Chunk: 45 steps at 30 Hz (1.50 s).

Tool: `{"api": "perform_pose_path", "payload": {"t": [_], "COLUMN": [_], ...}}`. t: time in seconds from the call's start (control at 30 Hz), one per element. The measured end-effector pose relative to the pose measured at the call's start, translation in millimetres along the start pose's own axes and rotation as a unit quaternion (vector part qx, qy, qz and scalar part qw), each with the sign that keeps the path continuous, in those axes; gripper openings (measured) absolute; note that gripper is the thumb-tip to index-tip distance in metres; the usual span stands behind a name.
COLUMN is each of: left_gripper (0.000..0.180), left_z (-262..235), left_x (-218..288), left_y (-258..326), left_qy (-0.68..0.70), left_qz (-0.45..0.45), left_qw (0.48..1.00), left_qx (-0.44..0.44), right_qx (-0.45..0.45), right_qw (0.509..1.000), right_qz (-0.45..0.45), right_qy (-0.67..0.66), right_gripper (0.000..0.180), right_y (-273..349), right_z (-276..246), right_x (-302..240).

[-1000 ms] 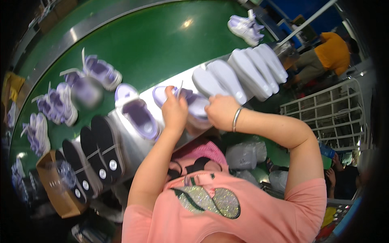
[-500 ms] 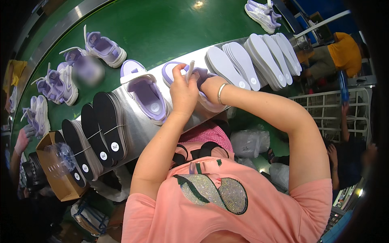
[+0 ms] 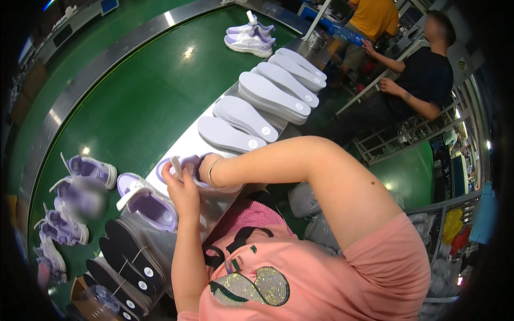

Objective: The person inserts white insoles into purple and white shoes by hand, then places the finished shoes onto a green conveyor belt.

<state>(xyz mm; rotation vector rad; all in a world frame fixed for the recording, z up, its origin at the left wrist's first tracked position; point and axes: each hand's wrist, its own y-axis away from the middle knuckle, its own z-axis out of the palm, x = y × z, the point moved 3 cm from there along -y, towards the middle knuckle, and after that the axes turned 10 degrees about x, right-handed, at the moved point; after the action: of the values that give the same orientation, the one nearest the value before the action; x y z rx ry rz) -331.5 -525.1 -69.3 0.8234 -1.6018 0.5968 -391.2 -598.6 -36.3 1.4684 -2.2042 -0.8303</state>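
A white and purple sneaker point(image 3: 225, 189) rests on the metal ledge in front of me. My left hand point(image 3: 183, 190) is closed on its upright whitish tongue, thumb and fingers pinching it. My right hand point(image 3: 208, 170), with a bangle at the wrist, reaches into the shoe opening; its fingers are hidden inside. Just left of these hands stands a matching sneaker point(image 3: 152, 208), its opening facing up and a round label on the insole. Stacks of light grey insoles point(image 3: 230, 134) lie on the ledge beyond my right hand.
Bundled black insoles point(image 3: 128, 251) and a cardboard box point(image 3: 80, 299) are at lower left. Several purple-white sneakers point(image 3: 93, 172) stand on the green belt point(image 3: 144, 96) at left, another pair point(image 3: 249, 40) at the far end. People in yellow point(image 3: 375, 16) and dark point(image 3: 428, 80) shirts are at right.
The view has swung right, so the ledge and shoes appear lower and further left. Both hands stay at the same sneaker, the left still on its tongue, the right still inside.
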Motion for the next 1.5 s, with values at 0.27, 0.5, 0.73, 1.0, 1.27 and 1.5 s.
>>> {"api": "perform_pose_path", "payload": {"t": [0.27, 0.5, 0.73, 1.0, 1.27, 1.5], "left_gripper": [0.033, 0.033, 0.035, 0.038, 0.049, 0.078], "left_z": [-14, -10, -28, -22, -17, -92], "left_x": [-5, -1, -5, 1, 21, 21], "left_y": [4, 7, 41, 31, 9, 28], "left_qy": [-0.068, -0.083, -0.020, 0.004, -0.098, -0.390], "left_qz": [0.063, 0.056, 0.102, 0.085, 0.145, 0.101], "left_qw": [0.993, 0.993, 0.988, 0.994, 0.985, 0.914], "left_qx": [0.072, 0.061, 0.112, 0.062, 0.008, 0.042], "right_qx": [0.064, -0.071, 0.319, 0.097, 0.014, 0.082], "right_qw": [0.992, 0.994, 0.896, 0.986, 0.996, 0.990], "right_qz": [-0.106, -0.075, -0.137, -0.130, -0.089, -0.072], "right_qy": [0.017, 0.043, -0.278, 0.032, -0.009, -0.094], "right_gripper": [0.028, 0.024, 0.022, 0.023, 0.022, 0.025], "right_y": [25, 28, 86, 69, 34, 28], "right_z": [-1, 28, -44, 22, 36, 29], "right_x": [-3, 5, 24, -3, 5, -34]}}
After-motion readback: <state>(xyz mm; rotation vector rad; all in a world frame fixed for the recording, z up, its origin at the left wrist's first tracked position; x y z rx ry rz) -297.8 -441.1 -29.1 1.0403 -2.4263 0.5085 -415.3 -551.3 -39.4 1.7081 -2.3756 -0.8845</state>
